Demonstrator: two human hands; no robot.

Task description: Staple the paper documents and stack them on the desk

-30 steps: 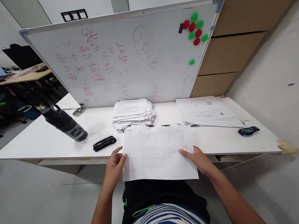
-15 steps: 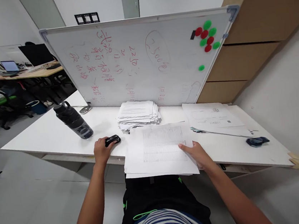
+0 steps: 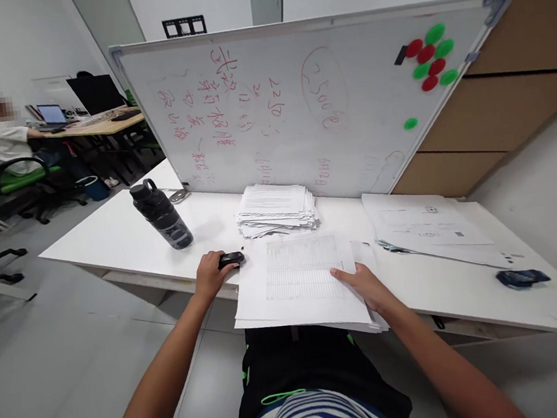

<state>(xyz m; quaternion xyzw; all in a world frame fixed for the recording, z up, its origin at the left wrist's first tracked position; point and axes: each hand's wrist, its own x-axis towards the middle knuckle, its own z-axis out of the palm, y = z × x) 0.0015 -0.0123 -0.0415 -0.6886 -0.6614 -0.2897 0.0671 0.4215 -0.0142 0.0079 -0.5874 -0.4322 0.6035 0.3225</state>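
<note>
My left hand (image 3: 209, 275) is closed around a small black stapler (image 3: 231, 260) at the desk's front edge. The stapler lies close to the upper left corner of some loose papers (image 3: 297, 281). My right hand (image 3: 365, 286) grips those papers by their right side, thumb on top and fingers hidden beneath. A printed table covers the top sheet, and the papers overhang the desk edge above my lap. At the lower right, under-sheets stick out unevenly. Just behind them sits a thick stack of papers (image 3: 277, 209).
A dark water bottle (image 3: 162, 215) stands left on the white desk (image 3: 110, 235). A whiteboard (image 3: 277, 108) with magnets leans behind, beside cardboard boxes (image 3: 522, 100). More printed sheets (image 3: 425, 222) and a dark object (image 3: 522, 278) lie right. A person (image 3: 4, 139) sits far left.
My view has turned left. The papers in my right hand have shifted left, closer to the stapler, and more under-sheets show at their right side. My left hand still holds the stapler.
</note>
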